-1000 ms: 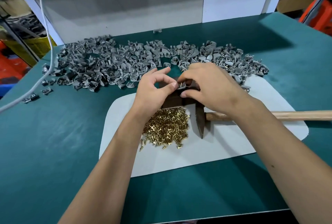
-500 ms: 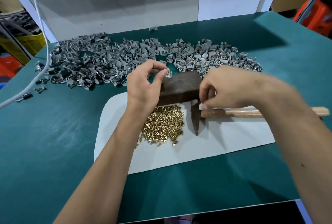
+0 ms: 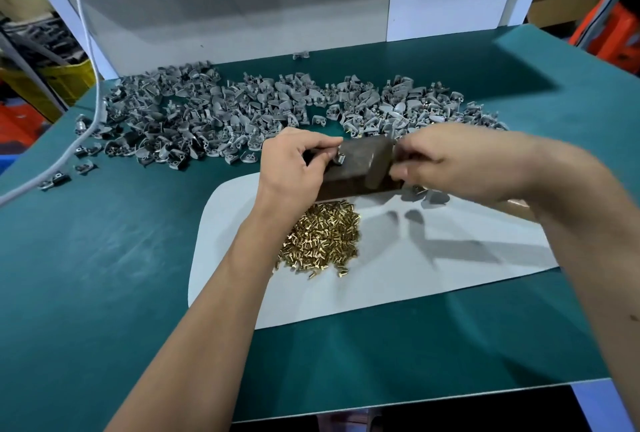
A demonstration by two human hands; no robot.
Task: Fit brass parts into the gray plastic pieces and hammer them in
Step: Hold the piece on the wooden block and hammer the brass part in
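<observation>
The left hand [image 3: 294, 168] pinches a small gray plastic piece [image 3: 339, 158] against the dark block [image 3: 356, 168] while the right hand [image 3: 446, 164] grips the blurred hammer [image 3: 379, 168]; light, stiff, best held by its edges.

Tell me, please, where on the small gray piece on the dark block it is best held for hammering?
Pinch the gray piece by its outer sides, coming from the left as the left hand does. That probably keeps fingers clear of the hammer raised at its right.
</observation>
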